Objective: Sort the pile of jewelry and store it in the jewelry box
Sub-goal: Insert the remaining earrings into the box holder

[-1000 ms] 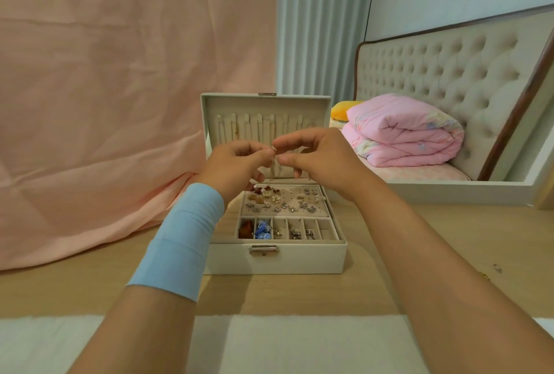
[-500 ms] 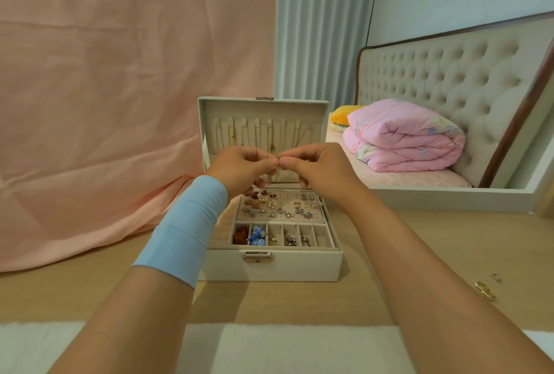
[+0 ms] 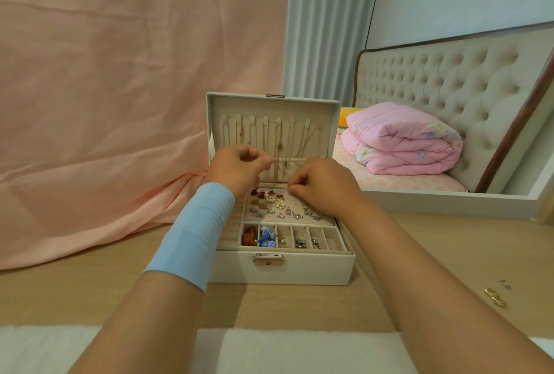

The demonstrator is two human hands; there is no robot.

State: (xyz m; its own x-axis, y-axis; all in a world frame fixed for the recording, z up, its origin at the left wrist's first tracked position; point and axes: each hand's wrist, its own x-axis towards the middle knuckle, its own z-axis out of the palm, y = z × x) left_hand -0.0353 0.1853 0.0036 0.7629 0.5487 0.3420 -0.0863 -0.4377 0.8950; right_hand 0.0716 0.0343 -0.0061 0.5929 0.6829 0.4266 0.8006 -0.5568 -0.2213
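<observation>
**Q:** Backdrop and surface?
**A:** Pink sheet (image 3: 105,104) hung at left. Wooden table (image 3: 434,247) ran across, with the box (image 3: 281,268) at centre and its lid (image 3: 215,110) upright.

**Q:** Left hand?
**A:** Left hand (image 3: 239,170), blue band (image 3: 195,233) on the wrist, hovered over the box's back left corner. Fingers were curled, thumb against forefinger. Could not tell whether it held anything.

**Q:** Box contents?
**A:** Chains (image 3: 280,146) hung from the lid hooks. The panel (image 3: 299,203) carried many studs (image 3: 280,204), red and amber at left, silver at right. In the front row five slots were filled; the rightmost slot (image 3: 329,237) looked bare.

**Q:** Right hand?
**A:** Right hand (image 3: 323,188) was low at the panel's back edge, thumb and forefinger pinched together. Judged to grip a tiny earring (image 3: 288,191), though the piece was too small to be sure.

**Q:** Progress?
**A:** Two gold rings (image 3: 496,297) and a silver piece (image 3: 505,284) lay on the table, well right of the box. Judged mostly sorted: that earring was to be seated and the strays stored.
</observation>
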